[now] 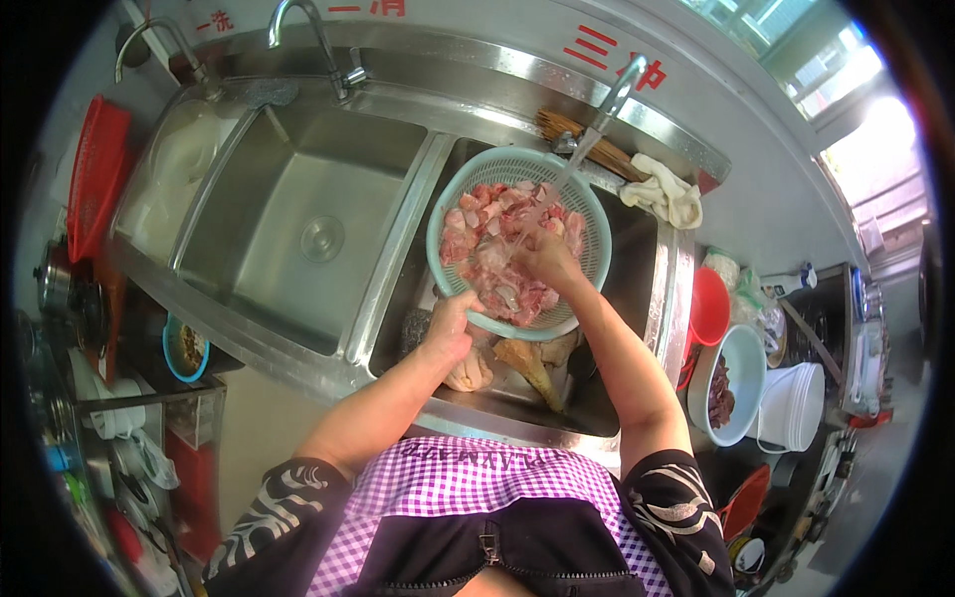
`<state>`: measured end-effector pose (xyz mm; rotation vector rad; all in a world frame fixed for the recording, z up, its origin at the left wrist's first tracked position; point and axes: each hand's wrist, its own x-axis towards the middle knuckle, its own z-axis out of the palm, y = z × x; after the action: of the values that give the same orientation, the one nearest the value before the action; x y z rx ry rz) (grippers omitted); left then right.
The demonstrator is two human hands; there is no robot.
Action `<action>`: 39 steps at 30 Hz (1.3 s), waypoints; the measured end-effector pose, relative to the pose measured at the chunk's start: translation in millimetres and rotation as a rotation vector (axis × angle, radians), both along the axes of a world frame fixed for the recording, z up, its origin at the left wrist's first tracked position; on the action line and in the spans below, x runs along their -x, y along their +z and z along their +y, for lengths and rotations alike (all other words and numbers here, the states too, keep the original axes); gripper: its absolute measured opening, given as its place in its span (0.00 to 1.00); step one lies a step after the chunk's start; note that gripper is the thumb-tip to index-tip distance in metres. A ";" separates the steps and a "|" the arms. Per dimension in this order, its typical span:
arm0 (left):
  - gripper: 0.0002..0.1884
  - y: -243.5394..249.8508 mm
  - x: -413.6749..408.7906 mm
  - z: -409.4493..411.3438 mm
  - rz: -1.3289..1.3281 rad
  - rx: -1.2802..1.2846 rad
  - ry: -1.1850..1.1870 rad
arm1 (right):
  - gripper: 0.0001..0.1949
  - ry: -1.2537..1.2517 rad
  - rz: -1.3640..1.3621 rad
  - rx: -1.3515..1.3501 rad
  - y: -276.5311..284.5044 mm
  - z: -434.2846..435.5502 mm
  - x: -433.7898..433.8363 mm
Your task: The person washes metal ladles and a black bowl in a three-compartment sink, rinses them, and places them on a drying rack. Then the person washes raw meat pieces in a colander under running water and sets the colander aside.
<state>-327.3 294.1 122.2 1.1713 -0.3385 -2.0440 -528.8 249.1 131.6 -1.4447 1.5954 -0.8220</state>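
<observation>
A pale green plastic colander (598, 224) full of raw, chopped meat pieces (477, 224) sits tilted in the right-hand sink basin. My left hand (451, 324) grips its near-left rim, thumb over the edge. Inside, my right hand (550, 260) reaches into the meat; its fingertips are hidden by meat and splashing water. From the right faucet (625, 86) a stream of water (556, 183) falls beside that hand. Below the colander, a whole plucked bird or similar pale meat (471, 373) and a yellowish, tapering piece (531, 369) lie on the basin floor.
Left of the colander is a steel basin (298, 216) with a drain. Wooden sticks (597, 145) and a white cloth (662, 190) rest behind the right basin. At right stand a red bowl (709, 306), a pale tub of dark meat (750, 373) and a white bucket (794, 407).
</observation>
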 end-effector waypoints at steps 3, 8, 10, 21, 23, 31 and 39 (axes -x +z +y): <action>0.09 -4.6 -1.9 -1.7 -0.058 0.004 -0.022 | 0.22 0.223 0.451 -0.044 3.2 -3.6 -0.7; 0.08 -5.7 -2.0 0.1 -0.029 -0.012 -0.017 | 0.23 0.143 0.522 0.288 14.7 5.0 -37.2; 0.07 -7.1 -0.7 1.1 0.016 -0.043 -0.014 | 0.24 0.148 0.513 0.201 21.4 7.4 -54.9; 0.03 9.6 3.6 2.2 0.084 -0.101 -0.012 | 0.25 0.204 0.593 0.317 -1.7 17.5 -64.3; 0.03 -10.3 0.2 1.2 0.071 -0.071 -0.033 | 0.24 0.145 0.530 0.179 2.5 15.3 -66.4; 0.05 5.0 3.6 2.3 0.059 -0.118 0.009 | 0.16 -0.185 0.316 -0.007 34.2 11.7 -21.4; 0.04 17.5 4.2 4.6 0.100 -0.123 -0.036 | 0.21 0.067 0.035 -0.126 80.2 3.0 -19.2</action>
<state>-331.5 298.7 139.7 1.1378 -0.1885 -2.1722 -509.6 252.1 211.8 -1.4212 1.5866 -0.6495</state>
